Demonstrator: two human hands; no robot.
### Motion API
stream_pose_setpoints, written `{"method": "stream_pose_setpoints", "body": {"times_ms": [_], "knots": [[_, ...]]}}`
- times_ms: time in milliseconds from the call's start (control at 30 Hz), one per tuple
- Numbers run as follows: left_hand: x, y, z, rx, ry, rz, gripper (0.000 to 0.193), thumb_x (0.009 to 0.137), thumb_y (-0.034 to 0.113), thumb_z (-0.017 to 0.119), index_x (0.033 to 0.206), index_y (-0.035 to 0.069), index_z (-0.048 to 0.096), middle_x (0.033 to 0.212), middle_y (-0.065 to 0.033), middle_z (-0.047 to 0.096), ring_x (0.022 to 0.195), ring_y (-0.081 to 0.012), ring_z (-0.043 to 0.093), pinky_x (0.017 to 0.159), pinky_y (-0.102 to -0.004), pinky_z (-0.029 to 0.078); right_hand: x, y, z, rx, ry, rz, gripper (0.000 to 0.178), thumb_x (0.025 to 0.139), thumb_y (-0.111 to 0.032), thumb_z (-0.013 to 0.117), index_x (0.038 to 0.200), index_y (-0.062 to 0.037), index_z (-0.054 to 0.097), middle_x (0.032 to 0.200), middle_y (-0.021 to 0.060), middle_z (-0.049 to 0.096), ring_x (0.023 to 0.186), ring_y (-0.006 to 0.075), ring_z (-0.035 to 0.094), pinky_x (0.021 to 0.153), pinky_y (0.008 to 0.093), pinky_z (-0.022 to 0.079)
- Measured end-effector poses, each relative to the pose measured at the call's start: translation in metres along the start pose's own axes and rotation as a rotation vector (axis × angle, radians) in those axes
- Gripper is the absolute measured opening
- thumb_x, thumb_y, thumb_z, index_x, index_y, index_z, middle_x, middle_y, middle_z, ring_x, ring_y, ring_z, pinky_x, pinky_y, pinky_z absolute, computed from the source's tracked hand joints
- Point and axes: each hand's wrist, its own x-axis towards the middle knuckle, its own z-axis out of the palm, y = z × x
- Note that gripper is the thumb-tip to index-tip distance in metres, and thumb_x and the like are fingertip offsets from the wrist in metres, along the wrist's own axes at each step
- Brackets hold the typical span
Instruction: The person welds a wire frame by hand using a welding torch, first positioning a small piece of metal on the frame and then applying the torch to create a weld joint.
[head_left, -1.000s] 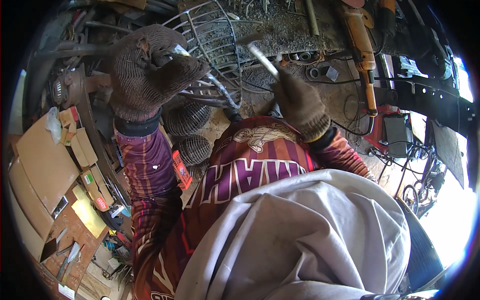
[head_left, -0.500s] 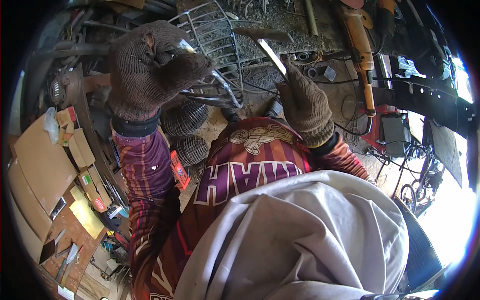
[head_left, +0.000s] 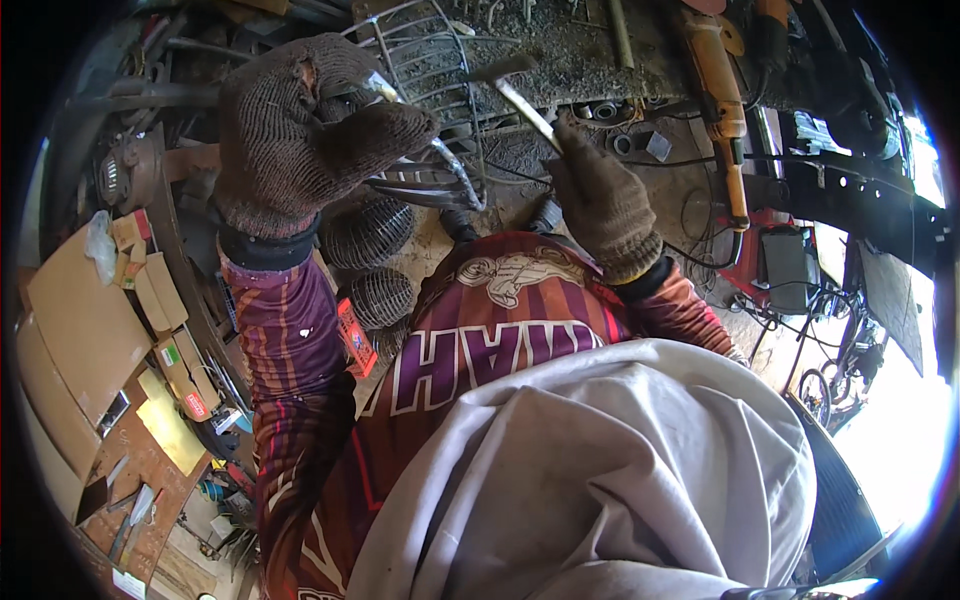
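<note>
My left hand point(head_left: 310, 135), in a brown knitted glove with a hole in it, is closed around a bent metal rod frame point(head_left: 460, 180) with shiny rods. Part of the frame is hidden behind the glove. Just beyond lies a wire grid point(head_left: 425, 55); whether it joins the held frame I cannot tell. My right hand point(head_left: 605, 200), gloved alike, grips a chipping hammer point(head_left: 525, 108) by its pale metal handle. The hammer's dark, narrow head is slightly blurred and hangs to the right of the grid, apart from the held frame.
A gritty workbench point(head_left: 570, 70) spans the far side, with an angle grinder point(head_left: 722, 110) at its right. Round wire cages point(head_left: 370, 235) stand on the floor below my left arm. Cardboard point(head_left: 85, 315) and a brown table point(head_left: 150, 470) are at left. Cables point(head_left: 700, 215) trail at right.
The hammer and my right hand have shifted slightly left, and the hammer's head has tilted. My left hand and the frame have barely moved.
</note>
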Motion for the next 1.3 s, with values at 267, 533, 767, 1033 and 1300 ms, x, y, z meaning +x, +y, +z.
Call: {"method": "stream_pose_setpoints", "body": {"times_ms": [267,533,767,1033,1300], "knots": [[-0.003,0.007,0.001,0.086,-0.005,0.020,0.041,0.076,0.006,0.084,0.112,0.002,0.065,0.097,-0.0103,0.070,0.079,-0.0162,0.066,0.073,-0.0351,0.057,-0.016,0.008,-0.003,-0.049,-0.172,0.131,0.046,0.091,-0.011,0.069,0.135,-0.0018,0.057,0.107,0.0219,0.070,0.094,0.0369,0.071,0.077,0.0415,0.057],[-0.006,0.004,0.002,0.000,-0.004,-0.031,0.040,0.075,0.003,0.083,0.112,0.000,0.066,0.101,-0.0128,0.071,0.087,-0.0189,0.069,0.078,-0.0361,0.059,-0.016,0.007,-0.006,-0.118,-0.236,0.186,0.046,0.091,-0.013,0.069,0.136,-0.0072,0.058,0.108,0.0197,0.070,0.094,0.0361,0.071,0.078,0.0419,0.058],[-0.013,-0.001,-0.003,-0.035,-0.033,-0.107,0.037,0.082,0.003,0.077,0.117,-0.001,0.064,0.105,-0.0156,0.070,0.093,-0.0224,0.070,0.081,-0.0411,0.061,-0.020,0.014,0.004,-0.102,-0.172,0.054,0.047,0.091,-0.014,0.069,0.136,-0.0079,0.057,0.102,0.0194,0.070,0.087,0.0370,0.069,0.071,0.0442,0.056],[-0.012,-0.001,-0.002,0.007,-0.061,-0.059,0.039,0.088,0.011,0.072,0.123,0.000,0.060,0.109,-0.0178,0.069,0.095,-0.0254,0.070,0.083,-0.0457,0.059,-0.017,0.014,0.003,-0.025,-0.154,0.057,0.050,0.090,-0.014,0.069,0.138,-0.0084,0.057,0.096,0.0207,0.069,0.083,0.0370,0.069,0.069,0.0446,0.055],[-0.009,-0.002,-0.008,0.172,-0.089,0.011,0.043,0.093,0.024,0.068,0.128,0.000,0.058,0.111,-0.0188,0.069,0.093,-0.0299,0.070,0.084,-0.0468,0.058,-0.026,0.014,-0.006,-0.040,-0.161,0.010,0.063,0.090,-0.016,0.067,0.149,-0.0174,0.044,0.102,0.0192,0.070,0.069,0.0339,0.068,0.061,0.0443,0.054]]}}
